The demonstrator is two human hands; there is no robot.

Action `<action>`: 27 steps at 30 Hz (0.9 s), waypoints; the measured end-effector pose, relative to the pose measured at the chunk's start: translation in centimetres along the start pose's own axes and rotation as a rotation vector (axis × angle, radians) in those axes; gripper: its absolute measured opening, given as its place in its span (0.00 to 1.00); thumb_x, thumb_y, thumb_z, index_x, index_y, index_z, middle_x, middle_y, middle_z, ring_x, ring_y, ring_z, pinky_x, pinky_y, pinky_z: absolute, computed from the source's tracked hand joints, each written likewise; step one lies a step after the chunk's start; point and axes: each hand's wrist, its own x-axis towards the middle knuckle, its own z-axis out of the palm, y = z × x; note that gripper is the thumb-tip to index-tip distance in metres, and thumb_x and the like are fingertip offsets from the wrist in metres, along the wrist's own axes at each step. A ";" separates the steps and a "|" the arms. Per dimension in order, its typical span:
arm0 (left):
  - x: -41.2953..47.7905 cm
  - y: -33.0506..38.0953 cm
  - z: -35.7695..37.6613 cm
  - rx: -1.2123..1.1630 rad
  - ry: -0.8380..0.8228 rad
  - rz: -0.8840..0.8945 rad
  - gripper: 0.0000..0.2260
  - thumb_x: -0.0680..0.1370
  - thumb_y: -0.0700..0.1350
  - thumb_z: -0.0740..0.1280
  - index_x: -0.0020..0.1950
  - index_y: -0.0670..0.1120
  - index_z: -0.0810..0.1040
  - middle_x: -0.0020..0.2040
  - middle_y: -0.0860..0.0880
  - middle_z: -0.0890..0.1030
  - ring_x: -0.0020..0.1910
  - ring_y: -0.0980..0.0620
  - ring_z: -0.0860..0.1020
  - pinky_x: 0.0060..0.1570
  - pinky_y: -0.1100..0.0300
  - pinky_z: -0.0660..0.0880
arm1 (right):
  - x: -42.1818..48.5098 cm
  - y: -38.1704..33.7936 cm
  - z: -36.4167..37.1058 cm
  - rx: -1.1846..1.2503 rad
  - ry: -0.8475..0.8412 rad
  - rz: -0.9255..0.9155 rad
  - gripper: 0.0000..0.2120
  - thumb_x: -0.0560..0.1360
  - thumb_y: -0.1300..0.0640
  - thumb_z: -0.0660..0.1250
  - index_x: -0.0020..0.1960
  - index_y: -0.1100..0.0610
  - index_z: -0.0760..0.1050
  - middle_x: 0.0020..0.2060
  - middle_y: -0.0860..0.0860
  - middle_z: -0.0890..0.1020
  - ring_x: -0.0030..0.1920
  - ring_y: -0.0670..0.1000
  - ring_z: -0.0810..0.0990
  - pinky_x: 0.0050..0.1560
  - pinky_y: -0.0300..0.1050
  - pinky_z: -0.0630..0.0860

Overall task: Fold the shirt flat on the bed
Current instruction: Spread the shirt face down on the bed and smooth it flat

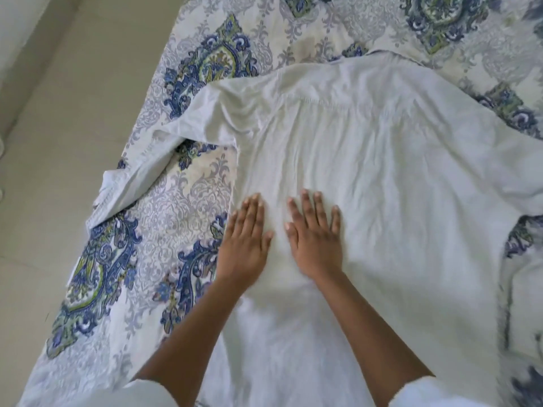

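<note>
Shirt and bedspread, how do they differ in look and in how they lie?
The shirt is plain white; the bedspread carries blue and green medallions on pale grey. The shirt lies on top, creased, with one sleeve crumpled out to the side; the bedspread lies spread beneath it. The left hand, at the shirt's edge, and the right hand press flat on the shirt. Both are pale cloth.

White shirt on blue-green paisley bedspread
</note>
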 end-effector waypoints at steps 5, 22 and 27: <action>-6.9 -2.4 0.2 0.002 -0.082 -0.051 0.27 0.81 0.55 0.46 0.77 0.45 0.45 0.78 0.49 0.46 0.76 0.53 0.43 0.74 0.56 0.43 | -6.5 0.7 0.3 -0.051 -0.003 -0.148 0.25 0.79 0.46 0.51 0.75 0.50 0.58 0.75 0.53 0.60 0.75 0.56 0.57 0.71 0.63 0.55; -19.5 -3.7 -2.7 -1.041 -0.121 -0.826 0.10 0.75 0.38 0.68 0.35 0.49 0.77 0.25 0.56 0.77 0.26 0.57 0.72 0.31 0.62 0.67 | -17.4 -5.4 1.2 0.015 -0.177 -0.426 0.24 0.77 0.45 0.51 0.72 0.47 0.60 0.73 0.50 0.65 0.74 0.53 0.57 0.69 0.61 0.48; -21.4 -3.7 -4.4 -1.053 -0.303 -0.852 0.05 0.76 0.33 0.65 0.43 0.41 0.77 0.25 0.56 0.77 0.23 0.60 0.72 0.21 0.71 0.67 | -18.9 -5.0 0.8 -0.035 -0.238 -0.488 0.24 0.77 0.45 0.51 0.72 0.46 0.62 0.73 0.51 0.64 0.73 0.58 0.61 0.68 0.68 0.59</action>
